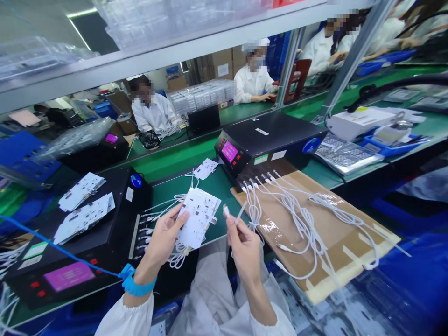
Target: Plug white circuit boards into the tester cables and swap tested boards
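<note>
My left hand is closed on a white circuit board, thumb on its face. More than one board may be in the grip, as edges show behind it. Just right of the board, my right hand pinches a white USB cable near its plug, which points up and stands apart from the board. A pale thin strip sticks up beside the same fingers. Bundled white cables run from a black test box onto a brown cardboard sheet.
At left, a second black box carries stacked white boards. Another board lies on the green table ahead. A blue wrist strap trails a cord across the left box. Co-workers in white sit beyond the overhead shelf.
</note>
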Available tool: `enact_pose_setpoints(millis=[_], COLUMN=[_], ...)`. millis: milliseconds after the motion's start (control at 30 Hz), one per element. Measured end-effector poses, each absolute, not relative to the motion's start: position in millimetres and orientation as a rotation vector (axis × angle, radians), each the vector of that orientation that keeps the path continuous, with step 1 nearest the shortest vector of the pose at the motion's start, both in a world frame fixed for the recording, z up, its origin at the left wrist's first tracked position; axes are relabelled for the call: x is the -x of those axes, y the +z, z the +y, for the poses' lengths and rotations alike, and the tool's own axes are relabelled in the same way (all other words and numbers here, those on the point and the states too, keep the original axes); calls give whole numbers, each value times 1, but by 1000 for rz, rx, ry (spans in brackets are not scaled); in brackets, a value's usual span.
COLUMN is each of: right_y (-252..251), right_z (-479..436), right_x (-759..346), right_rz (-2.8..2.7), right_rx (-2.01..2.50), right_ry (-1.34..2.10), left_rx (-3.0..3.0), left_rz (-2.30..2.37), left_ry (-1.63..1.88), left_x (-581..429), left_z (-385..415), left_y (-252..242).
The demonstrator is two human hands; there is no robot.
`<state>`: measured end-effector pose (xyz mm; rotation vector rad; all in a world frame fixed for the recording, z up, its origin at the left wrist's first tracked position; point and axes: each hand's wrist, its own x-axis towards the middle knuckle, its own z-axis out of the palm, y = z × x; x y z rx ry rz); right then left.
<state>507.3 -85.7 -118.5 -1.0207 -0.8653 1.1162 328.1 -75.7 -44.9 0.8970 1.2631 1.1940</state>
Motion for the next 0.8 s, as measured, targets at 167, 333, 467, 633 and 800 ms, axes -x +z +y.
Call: enact_pose_setpoints(millis=[167, 333, 467, 633, 800], right_y=[-119, -118, -117, -121, -122], right_z=[-102, -103, -103, -104, -102], right_x=[-500, -497, -497, -497, -498], right_rz=[-1064, -1081, -1102, -1124, -1145], right_rx=[1047, 1046, 1040, 1031, 1033], right_ry=[976, 970, 969, 951, 929], left_rx=[-878, -889, -900, -971, -1061], left_rz=[1327, 1350, 1373, 1381, 1385], left_ry=[1287, 1291, 1285, 1281, 1284], left_x=[-321, -320, -319, -311, -305], left_z=[-72, -73, -74, -73, -72], left_y=[-43, -42, -44, -53, -62])
